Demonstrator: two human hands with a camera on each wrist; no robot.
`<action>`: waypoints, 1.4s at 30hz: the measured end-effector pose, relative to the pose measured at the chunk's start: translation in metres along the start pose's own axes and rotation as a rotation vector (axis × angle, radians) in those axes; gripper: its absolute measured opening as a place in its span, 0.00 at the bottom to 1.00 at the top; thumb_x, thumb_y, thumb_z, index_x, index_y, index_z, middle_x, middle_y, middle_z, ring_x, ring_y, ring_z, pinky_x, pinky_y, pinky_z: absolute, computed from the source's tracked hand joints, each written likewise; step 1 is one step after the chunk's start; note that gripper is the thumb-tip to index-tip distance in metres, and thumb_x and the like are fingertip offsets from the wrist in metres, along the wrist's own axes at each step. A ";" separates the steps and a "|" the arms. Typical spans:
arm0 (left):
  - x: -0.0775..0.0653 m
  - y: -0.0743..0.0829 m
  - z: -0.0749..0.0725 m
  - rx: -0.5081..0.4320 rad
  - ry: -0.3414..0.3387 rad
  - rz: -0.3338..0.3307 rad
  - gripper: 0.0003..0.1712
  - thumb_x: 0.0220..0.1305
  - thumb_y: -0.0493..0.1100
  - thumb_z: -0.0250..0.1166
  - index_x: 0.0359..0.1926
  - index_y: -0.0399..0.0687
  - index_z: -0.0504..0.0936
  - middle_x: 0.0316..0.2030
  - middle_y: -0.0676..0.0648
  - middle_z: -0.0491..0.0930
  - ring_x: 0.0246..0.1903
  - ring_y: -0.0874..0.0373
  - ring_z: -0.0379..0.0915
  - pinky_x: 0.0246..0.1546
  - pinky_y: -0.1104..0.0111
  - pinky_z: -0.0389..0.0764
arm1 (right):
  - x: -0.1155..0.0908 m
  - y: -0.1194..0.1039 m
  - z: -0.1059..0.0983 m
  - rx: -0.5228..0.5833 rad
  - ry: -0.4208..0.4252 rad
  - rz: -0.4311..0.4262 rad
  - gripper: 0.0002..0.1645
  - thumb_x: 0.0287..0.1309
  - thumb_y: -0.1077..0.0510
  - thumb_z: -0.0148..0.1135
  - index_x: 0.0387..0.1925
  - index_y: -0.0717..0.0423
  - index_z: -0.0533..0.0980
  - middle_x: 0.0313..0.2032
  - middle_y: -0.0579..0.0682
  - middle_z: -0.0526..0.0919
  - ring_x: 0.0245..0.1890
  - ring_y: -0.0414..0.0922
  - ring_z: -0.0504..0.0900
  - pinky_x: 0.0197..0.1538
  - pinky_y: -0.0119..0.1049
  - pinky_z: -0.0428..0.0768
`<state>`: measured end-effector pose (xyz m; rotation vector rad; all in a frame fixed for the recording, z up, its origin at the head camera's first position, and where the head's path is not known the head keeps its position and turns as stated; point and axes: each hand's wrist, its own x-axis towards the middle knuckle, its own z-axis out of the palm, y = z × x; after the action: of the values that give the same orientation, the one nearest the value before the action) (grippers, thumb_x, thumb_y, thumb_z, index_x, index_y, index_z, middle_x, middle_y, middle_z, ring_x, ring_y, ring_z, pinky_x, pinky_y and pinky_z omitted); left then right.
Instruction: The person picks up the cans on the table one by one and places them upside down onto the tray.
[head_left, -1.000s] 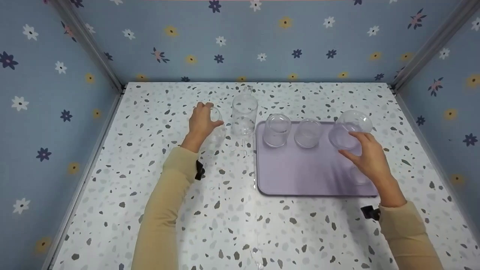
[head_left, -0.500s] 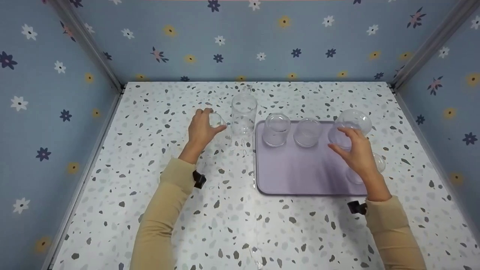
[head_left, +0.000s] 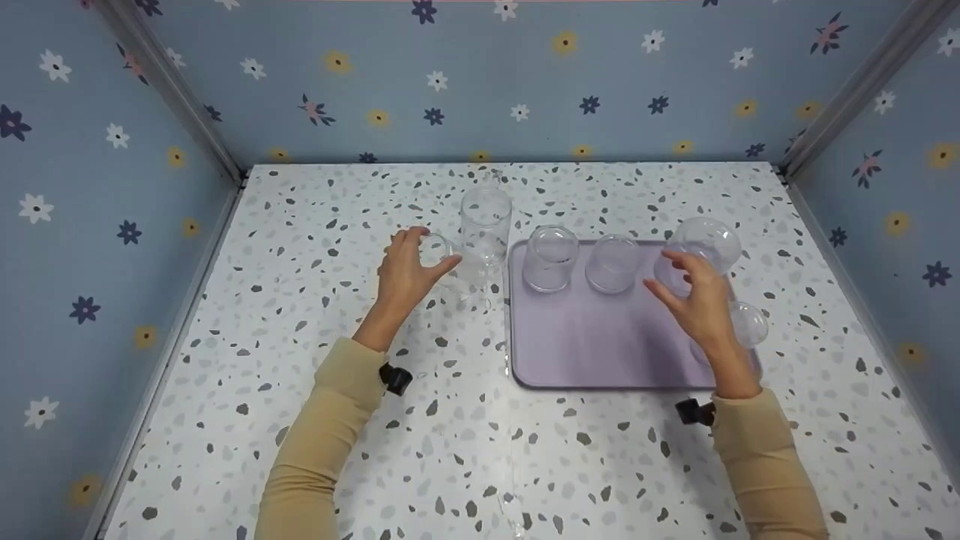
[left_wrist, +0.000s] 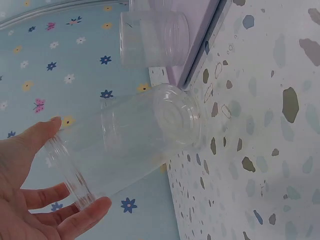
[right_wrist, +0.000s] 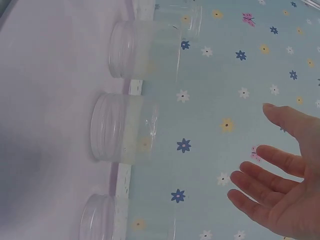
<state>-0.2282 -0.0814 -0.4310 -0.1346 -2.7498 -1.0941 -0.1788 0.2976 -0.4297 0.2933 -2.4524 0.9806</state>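
My left hand [head_left: 405, 274] holds a clear, straight-sided jar [left_wrist: 130, 135] by its rim, thumb on one side and fingers on the other. The jar's base points down toward the speckled table; whether it touches is hard to tell. A taller clear jar [head_left: 486, 225] stands just to its right. Over the right part of a lilac tray [head_left: 585, 345], my right hand [head_left: 699, 300] hovers with thumb and fingers apart, and the right wrist view shows nothing between them. Two clear jars, a left one [head_left: 551, 259] and a shorter one [head_left: 612, 264], stand along the tray's back edge.
A wide, rounded clear container [head_left: 701, 244] stands at the tray's back right corner. Another small clear container [head_left: 748, 324], partly behind my right wrist, is at the right edge. Flowered blue panels [head_left: 480, 82] enclose the table's back and sides.
My left hand has moved right and slightly nearer with the jar, toward the taller jar. My right hand has drifted left over the tray, uncovering more of the small container at the right edge.
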 end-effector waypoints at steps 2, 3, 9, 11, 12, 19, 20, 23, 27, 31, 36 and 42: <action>-0.003 0.001 0.001 -0.013 0.004 0.000 0.38 0.49 0.59 0.64 0.53 0.37 0.69 0.47 0.38 0.70 0.45 0.46 0.68 0.39 0.53 0.71 | 0.001 -0.002 0.002 0.025 0.010 0.007 0.25 0.41 0.64 0.69 0.44 0.69 0.73 0.42 0.62 0.77 0.41 0.55 0.75 0.42 0.48 0.73; -0.004 0.002 0.001 -0.025 0.007 0.005 0.37 0.49 0.59 0.64 0.53 0.38 0.69 0.47 0.39 0.70 0.45 0.46 0.68 0.39 0.54 0.71 | 0.002 -0.002 0.003 0.036 0.017 0.009 0.25 0.41 0.64 0.69 0.45 0.68 0.73 0.42 0.62 0.77 0.41 0.54 0.75 0.42 0.48 0.73; -0.011 0.005 0.005 -0.109 0.038 0.058 0.35 0.51 0.58 0.64 0.52 0.37 0.69 0.43 0.40 0.71 0.42 0.48 0.69 0.39 0.60 0.71 | 0.005 -0.008 0.012 0.099 0.038 0.008 0.24 0.42 0.63 0.69 0.44 0.68 0.74 0.42 0.60 0.78 0.40 0.54 0.76 0.42 0.47 0.74; -0.014 0.005 0.006 -0.131 0.042 0.067 0.35 0.51 0.58 0.63 0.52 0.37 0.69 0.42 0.40 0.71 0.40 0.47 0.69 0.38 0.61 0.71 | 0.005 -0.010 0.016 0.131 0.040 0.008 0.24 0.42 0.64 0.68 0.44 0.68 0.74 0.42 0.61 0.78 0.40 0.54 0.76 0.42 0.47 0.74; -0.015 0.006 0.007 -0.143 0.041 0.069 0.35 0.51 0.59 0.63 0.52 0.37 0.69 0.42 0.40 0.71 0.40 0.47 0.69 0.38 0.61 0.72 | 0.005 -0.016 0.016 0.145 0.038 0.014 0.23 0.43 0.65 0.68 0.44 0.69 0.74 0.42 0.61 0.78 0.41 0.55 0.76 0.42 0.48 0.74; -0.022 0.009 0.012 -0.220 0.035 0.075 0.35 0.53 0.60 0.61 0.52 0.37 0.69 0.40 0.41 0.71 0.37 0.48 0.71 0.37 0.61 0.73 | 0.005 -0.054 0.014 0.222 0.020 0.025 0.22 0.43 0.70 0.66 0.43 0.73 0.73 0.41 0.64 0.77 0.41 0.53 0.76 0.42 0.41 0.75; -0.022 0.009 0.013 -0.234 0.034 0.079 0.35 0.53 0.60 0.60 0.52 0.37 0.70 0.39 0.41 0.72 0.37 0.47 0.71 0.37 0.61 0.73 | 0.005 -0.054 0.016 0.229 0.017 0.029 0.22 0.44 0.69 0.65 0.44 0.73 0.73 0.41 0.64 0.77 0.41 0.52 0.76 0.42 0.38 0.75; -0.024 0.010 0.014 -0.266 0.033 0.092 0.34 0.54 0.59 0.60 0.51 0.36 0.70 0.38 0.41 0.72 0.36 0.47 0.71 0.36 0.62 0.73 | 0.005 -0.055 0.020 0.276 0.012 0.039 0.22 0.44 0.70 0.65 0.44 0.74 0.72 0.41 0.64 0.77 0.41 0.51 0.76 0.43 0.36 0.75; -0.026 0.011 0.017 -0.289 0.039 0.096 0.32 0.56 0.58 0.59 0.50 0.35 0.71 0.37 0.42 0.73 0.34 0.48 0.72 0.34 0.65 0.73 | 0.004 -0.057 0.027 0.336 -0.001 0.052 0.21 0.45 0.70 0.64 0.44 0.74 0.72 0.42 0.64 0.77 0.41 0.52 0.76 0.43 0.41 0.75; -0.028 0.011 0.020 -0.310 0.055 0.101 0.29 0.57 0.57 0.58 0.48 0.36 0.72 0.35 0.43 0.73 0.32 0.51 0.72 0.32 0.66 0.73 | 0.001 -0.059 0.034 0.369 -0.023 0.056 0.22 0.45 0.70 0.64 0.44 0.74 0.72 0.42 0.64 0.77 0.41 0.53 0.77 0.43 0.44 0.75; -0.029 0.010 0.024 -0.351 0.061 0.111 0.27 0.58 0.55 0.58 0.47 0.35 0.73 0.35 0.44 0.74 0.33 0.53 0.71 0.35 0.64 0.74 | -0.003 -0.061 0.043 0.394 -0.054 0.056 0.22 0.46 0.69 0.64 0.45 0.74 0.71 0.43 0.65 0.76 0.41 0.54 0.76 0.43 0.43 0.76; -0.031 0.011 0.028 -0.442 0.030 0.063 0.27 0.59 0.54 0.57 0.47 0.33 0.73 0.33 0.44 0.76 0.32 0.52 0.73 0.32 0.66 0.75 | -0.005 -0.064 0.050 0.431 -0.069 0.055 0.21 0.47 0.69 0.63 0.45 0.74 0.71 0.42 0.64 0.76 0.41 0.54 0.76 0.42 0.46 0.75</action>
<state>-0.1996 -0.0549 -0.4495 -0.2575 -2.4143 -1.6501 -0.1691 0.2170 -0.4257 0.4078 -2.2973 1.5452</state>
